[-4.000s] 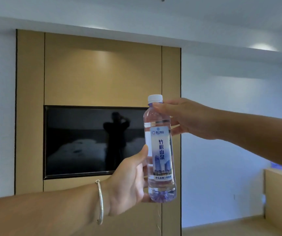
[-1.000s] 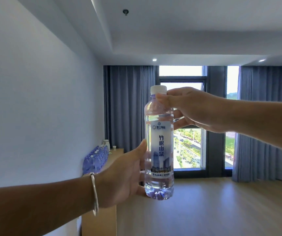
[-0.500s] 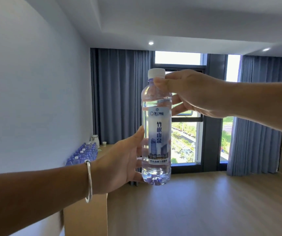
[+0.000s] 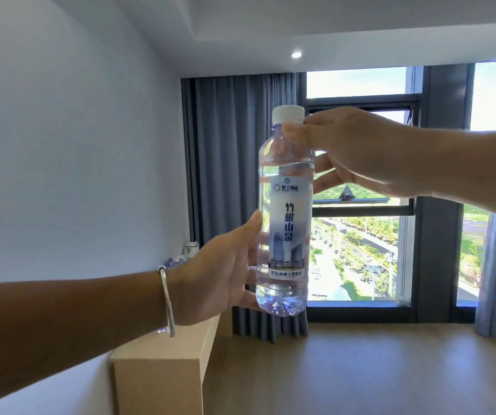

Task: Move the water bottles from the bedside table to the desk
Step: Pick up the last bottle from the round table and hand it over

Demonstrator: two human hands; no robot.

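Note:
I hold one clear water bottle (image 4: 285,211) upright in front of me; it has a white cap and a blue-white label. My left hand (image 4: 220,274), with a silver bangle on the wrist, grips its lower body from the left. My right hand (image 4: 357,151) pinches its neck just under the cap from the right. Below my left arm the light wooden desk (image 4: 163,363) runs along the left wall. Several other water bottles (image 4: 172,262) stand on the desk, mostly hidden behind my left wrist.
A white kettle (image 4: 192,248) stands at the desk's far end by the grey curtain (image 4: 240,175). A big window (image 4: 360,235) fills the far wall. Wooden floor (image 4: 360,369) stretches to the right of the desk.
The view swung from the TV wall to the window wall and came nearer to the desk. Both hands keep the same hold on the bottle.

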